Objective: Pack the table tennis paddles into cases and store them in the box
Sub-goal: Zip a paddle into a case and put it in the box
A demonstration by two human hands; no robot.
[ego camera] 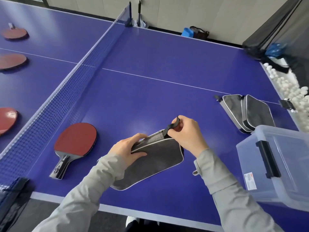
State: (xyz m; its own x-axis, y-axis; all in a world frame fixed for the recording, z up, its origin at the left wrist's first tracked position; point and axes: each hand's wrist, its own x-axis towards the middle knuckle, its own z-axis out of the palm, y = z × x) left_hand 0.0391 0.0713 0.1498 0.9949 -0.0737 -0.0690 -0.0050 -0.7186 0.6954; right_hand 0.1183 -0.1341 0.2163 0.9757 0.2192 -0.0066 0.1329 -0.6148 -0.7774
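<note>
The person works at the near edge of the blue table (150, 64), with a dark grey case (155, 161) lying flat in front of them, its piped opening turned to the far side. The left hand (132, 148) grips the case's far-left rim, fingers curled over the edge and thumb pressed on the cloth face. This looks meant to pin the soft case so it does not slide or bunch. The right hand (185, 133) pinches the black pull tab (173, 124) at the far-right corner and lifts it clear of the cloth, probably to run the zip and open the mouth.

A red paddle (76, 139) lies just left of the case, apart from it, handle pointing near. It seems to be the next one to go in, and nothing shows inside the case yet.

Three more paddles (12, 61) lie beyond the net (66, 91) on the left half, well apart from the hands. The spare cases (247, 113) are stacked overlapping to the right. Just near them the clear box (284, 164) overhangs the near-right corner, within the right arm's reach for storing. Whether it holds anything cannot be told.

White balls (287, 84) are heaped along the far-right edge
</note>
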